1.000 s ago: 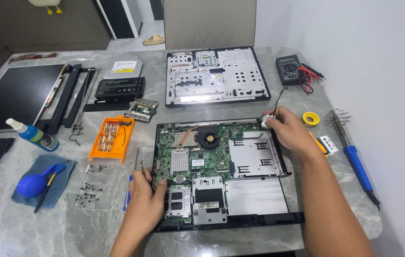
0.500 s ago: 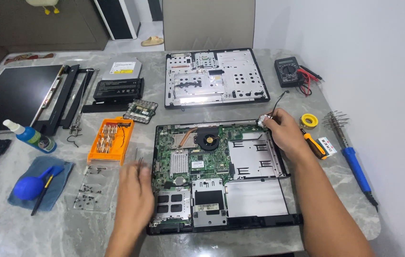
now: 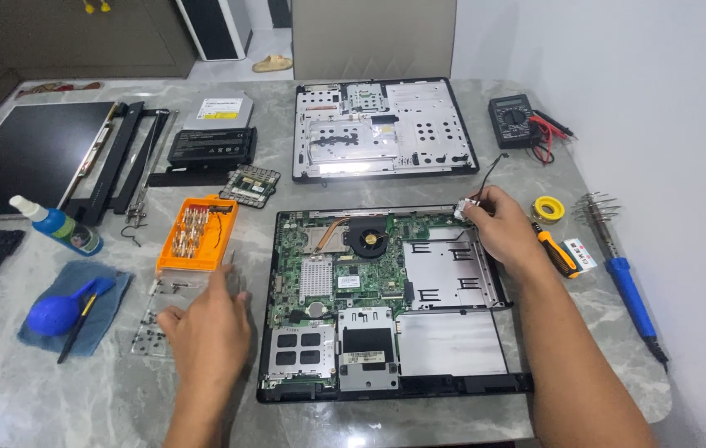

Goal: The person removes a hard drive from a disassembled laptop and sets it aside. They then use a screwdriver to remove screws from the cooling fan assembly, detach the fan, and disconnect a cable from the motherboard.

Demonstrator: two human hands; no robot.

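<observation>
Left hand (image 3: 204, 328) has slid off the laptop base (image 3: 386, 303) toward the screw tray (image 3: 154, 319), grip loose and empty. Right hand (image 3: 498, 228) pinches the small connector (image 3: 467, 209) at the base's top-right corner.

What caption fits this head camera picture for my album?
Right hand pinches a small white plug at the open laptop corner; left hand rests beside the orange bit case.
</observation>
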